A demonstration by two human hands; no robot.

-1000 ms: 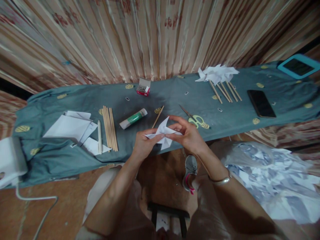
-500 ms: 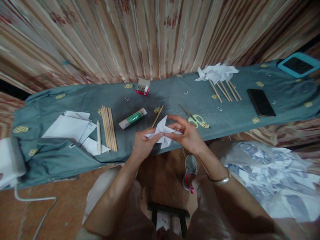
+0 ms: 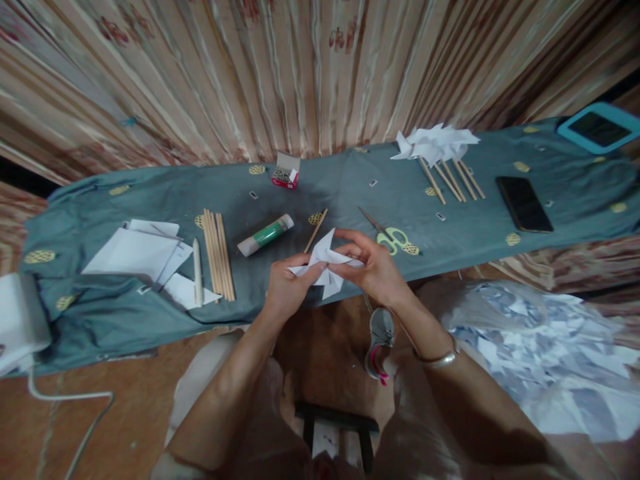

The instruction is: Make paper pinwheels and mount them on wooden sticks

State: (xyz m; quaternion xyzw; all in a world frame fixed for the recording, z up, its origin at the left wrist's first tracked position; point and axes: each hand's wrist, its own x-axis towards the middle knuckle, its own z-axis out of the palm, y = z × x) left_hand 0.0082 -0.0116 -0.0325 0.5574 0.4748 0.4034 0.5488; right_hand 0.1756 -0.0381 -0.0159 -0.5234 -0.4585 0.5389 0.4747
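Observation:
A white paper pinwheel (image 3: 331,283) is held over the near edge of the cloth-covered table. My left hand (image 3: 290,285) grips it from the left, thumb pressed near the centre. From the right, my right hand (image 3: 376,270) pinches it at the middle with thumb and fingertips. Whether a pin sits between those fingertips is too small to tell. A wooden stick (image 3: 317,230) lies just beyond the pinwheel, its near end hidden by my left hand. Green-handled scissors (image 3: 389,238) rest beyond my right hand.
Left on the table (image 3: 345,190) are sticks (image 3: 218,257), a white pen-like tool (image 3: 198,273), paper sheets (image 3: 135,252) and a glue stick (image 3: 266,235). Behind stands a small red box of pins (image 3: 285,176). Finished pinwheels (image 3: 437,145) and a phone (image 3: 524,204) lie right; paper scraps (image 3: 540,340) fill a bag.
Almost nothing differs. Both hands keep hold of the paper pinwheel in the same place, and the view has shifted very slightly.

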